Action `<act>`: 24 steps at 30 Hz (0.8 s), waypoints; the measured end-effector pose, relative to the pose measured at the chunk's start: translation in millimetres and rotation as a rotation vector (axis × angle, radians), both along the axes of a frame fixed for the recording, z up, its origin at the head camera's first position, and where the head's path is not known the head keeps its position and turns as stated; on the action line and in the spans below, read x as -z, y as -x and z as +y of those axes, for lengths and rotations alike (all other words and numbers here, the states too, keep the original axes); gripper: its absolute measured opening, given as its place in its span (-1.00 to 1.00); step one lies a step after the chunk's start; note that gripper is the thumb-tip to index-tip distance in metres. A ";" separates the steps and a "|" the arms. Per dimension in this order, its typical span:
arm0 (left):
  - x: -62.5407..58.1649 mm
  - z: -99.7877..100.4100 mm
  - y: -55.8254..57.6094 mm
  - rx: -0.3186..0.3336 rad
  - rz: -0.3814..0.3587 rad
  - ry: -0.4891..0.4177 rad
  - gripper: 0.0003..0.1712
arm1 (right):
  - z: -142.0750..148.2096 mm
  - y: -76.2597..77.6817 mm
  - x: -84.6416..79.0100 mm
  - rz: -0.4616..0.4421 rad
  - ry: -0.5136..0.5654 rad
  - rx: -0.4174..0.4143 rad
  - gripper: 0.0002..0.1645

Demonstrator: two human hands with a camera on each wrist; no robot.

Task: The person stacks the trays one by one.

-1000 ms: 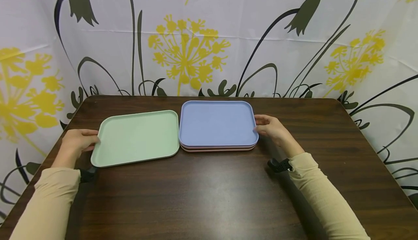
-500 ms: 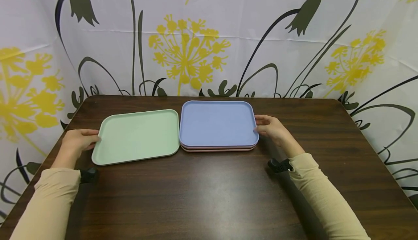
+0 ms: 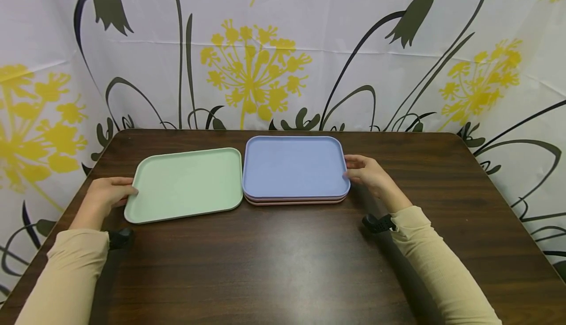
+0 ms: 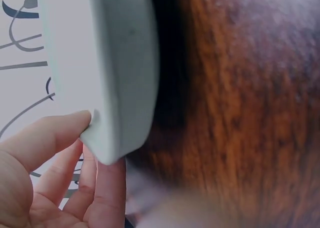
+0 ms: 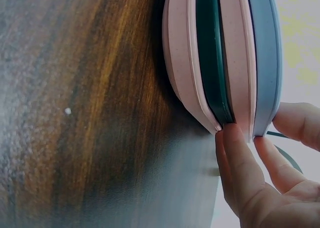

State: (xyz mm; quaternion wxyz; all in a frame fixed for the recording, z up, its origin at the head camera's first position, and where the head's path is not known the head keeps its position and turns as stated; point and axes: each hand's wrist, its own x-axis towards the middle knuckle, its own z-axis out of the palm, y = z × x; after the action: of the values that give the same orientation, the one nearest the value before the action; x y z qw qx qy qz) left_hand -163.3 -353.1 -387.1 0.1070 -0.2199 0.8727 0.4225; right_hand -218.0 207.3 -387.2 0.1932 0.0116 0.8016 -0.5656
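A pale green tray point(image 3: 187, 185) lies at a slight angle on the left of the table. My left hand point(image 3: 105, 196) pinches its left short edge; the left wrist view shows the thumb point(image 4: 60, 133) on the rim and the fingers point(image 4: 111, 188) against the outer side. Beside it stands a stack of trays with a blue tray point(image 3: 295, 168) on top. My right hand point(image 3: 369, 175) holds the stack's right edge. In the right wrist view, the thumb point(image 5: 300, 122) is on the blue rim and fingertips touch the pink tray point(image 5: 237, 53) and dark green tray point(image 5: 210, 43) below.
The dark wood table point(image 3: 283, 266) carries both the green tray and the stack. A white curtain point(image 3: 336, 30) with yellow and grey-green plants hangs behind its far edge. Dark bands point(image 3: 378, 223) circle both wrists.
The green tray's near left corner has shifted slightly away from me. My left thumb has come a little further over its rim. The right hand and the stack have stayed put.
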 end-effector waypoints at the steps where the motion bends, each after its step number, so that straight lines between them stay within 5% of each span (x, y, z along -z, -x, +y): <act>1: 0.7 0.2 -0.1 -0.003 0.002 0.003 -0.36 | 0.0 -0.1 -0.2 0.002 -0.001 -0.002 -0.28; 16: -2.9 -7.2 -5.0 0.023 -0.001 0.002 -0.29 | -0.7 -0.4 -1.0 0.002 -0.015 0.000 -0.27; 24: -11.0 -18.2 -5.6 0.067 -0.009 -0.101 -0.31 | -1.4 -0.7 -0.7 0.002 -0.013 0.003 -0.28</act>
State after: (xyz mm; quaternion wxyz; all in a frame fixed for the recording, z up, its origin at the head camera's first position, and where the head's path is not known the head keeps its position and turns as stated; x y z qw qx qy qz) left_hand -157.7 -371.3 -376.1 0.1358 -0.1868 0.8566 0.4614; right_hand -217.3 205.9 -386.5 0.1914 0.0135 0.8054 -0.5609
